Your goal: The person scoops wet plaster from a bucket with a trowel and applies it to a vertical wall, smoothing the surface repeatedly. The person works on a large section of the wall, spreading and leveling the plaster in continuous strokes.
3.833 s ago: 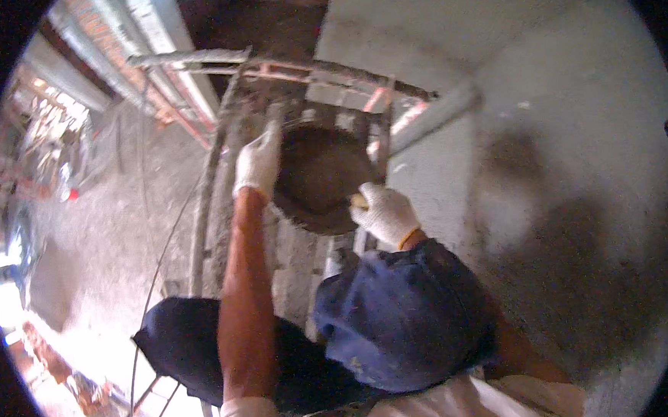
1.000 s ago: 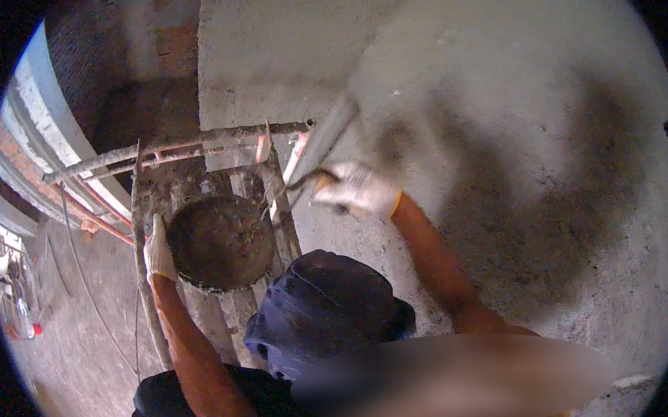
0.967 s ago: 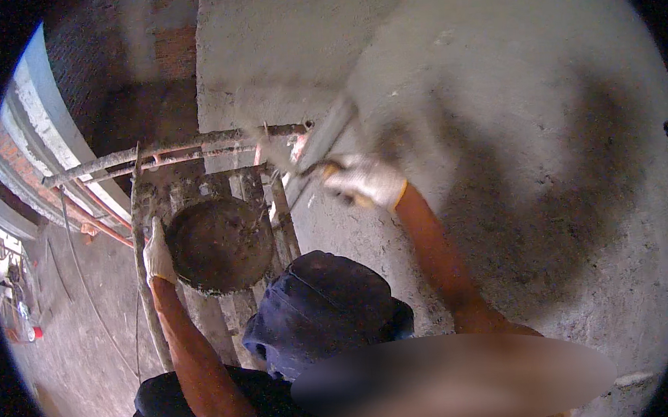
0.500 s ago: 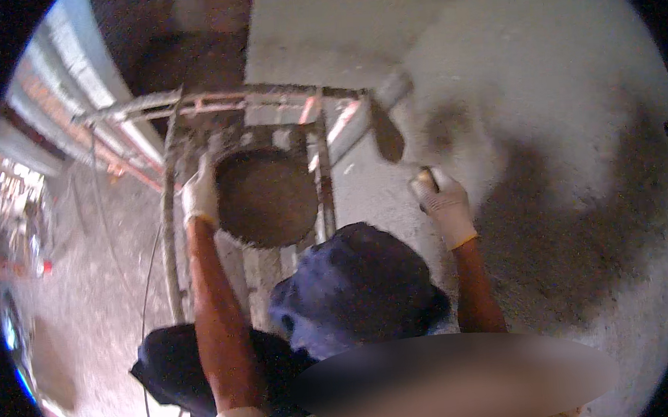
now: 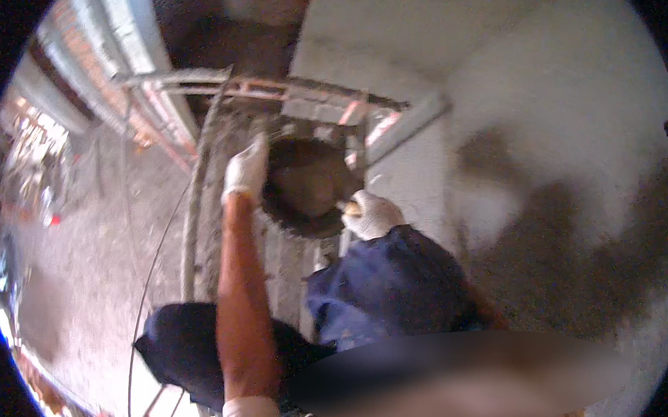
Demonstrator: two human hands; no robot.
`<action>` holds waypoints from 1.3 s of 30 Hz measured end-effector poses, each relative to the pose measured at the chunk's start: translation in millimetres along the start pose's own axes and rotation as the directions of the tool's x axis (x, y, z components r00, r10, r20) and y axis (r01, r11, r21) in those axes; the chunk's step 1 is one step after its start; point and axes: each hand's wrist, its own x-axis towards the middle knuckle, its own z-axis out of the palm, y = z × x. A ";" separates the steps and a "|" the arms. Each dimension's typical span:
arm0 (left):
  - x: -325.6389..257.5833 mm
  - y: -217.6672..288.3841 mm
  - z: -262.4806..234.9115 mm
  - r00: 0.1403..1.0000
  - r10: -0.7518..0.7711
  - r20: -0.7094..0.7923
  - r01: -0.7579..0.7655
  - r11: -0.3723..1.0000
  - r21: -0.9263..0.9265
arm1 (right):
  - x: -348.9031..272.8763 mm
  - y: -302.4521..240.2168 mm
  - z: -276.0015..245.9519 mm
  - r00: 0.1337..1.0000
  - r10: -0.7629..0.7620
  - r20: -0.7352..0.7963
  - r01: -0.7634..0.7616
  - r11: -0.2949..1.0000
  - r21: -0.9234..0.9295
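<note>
Head view: a grey plastered wall [image 5: 538, 234] with darker patches fills the right, and a dusty floor [image 5: 94, 223] spreads on the left. Between them runs a plank scaffold platform [image 5: 276, 262], a pinkish rail [image 5: 262, 88] crossing its far end. On the planks sits a round dark basin [image 5: 305, 229] holding grey-brown mortar [image 5: 311, 181]. The white-gloved left hand [image 5: 246, 172] is at the basin's left rim; whether it grips cannot be told. The gloved right hand [image 5: 374, 215], at the near right rim, wraps a pale trowel handle [image 5: 351, 208]; the blade is too blurred to make out.
</note>
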 end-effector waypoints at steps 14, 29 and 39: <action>24.0 -52.6 -17.8 0.952 -0.295 0.080 0.305 0.899 -0.314 | 24.7 150.4 -217.8 0.841 0.514 -0.172 -0.067 0.415 0.908; -2.9 13.7 -9.3 0.959 -0.283 0.021 0.283 0.959 -0.012 | -21.7 18.5 -53.6 0.830 -0.369 -0.417 0.182 0.888 -0.423; 2.0 3.9 -6.1 0.984 -0.179 0.008 0.178 0.983 0.031 | 4.5 -7.1 -0.3 0.999 -0.015 -0.044 0.013 0.999 -0.034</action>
